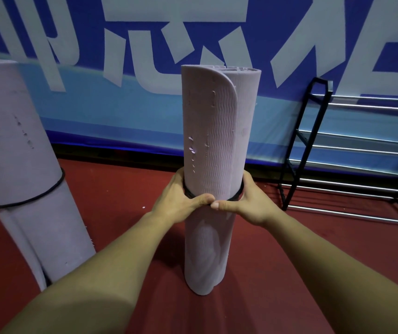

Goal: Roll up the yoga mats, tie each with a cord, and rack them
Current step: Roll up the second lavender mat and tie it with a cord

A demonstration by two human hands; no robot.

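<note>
A pale lilac rolled yoga mat [218,131] stands upright on the red floor in the middle of the view. A black cord [188,193] circles it about halfway up. My left hand [181,196] wraps the mat's left side at the cord and my right hand [246,201] wraps the right side. Both thumbs meet at the front, pressing on the cord. A second rolled mat [17,160] stands at the left, leaning slightly, with a black cord [31,197] around its middle.
A black-framed rack [313,141] with several horizontal silver bars stands at the right against a blue and white banner wall [125,112]. Red floor [130,189] lies between the two mats.
</note>
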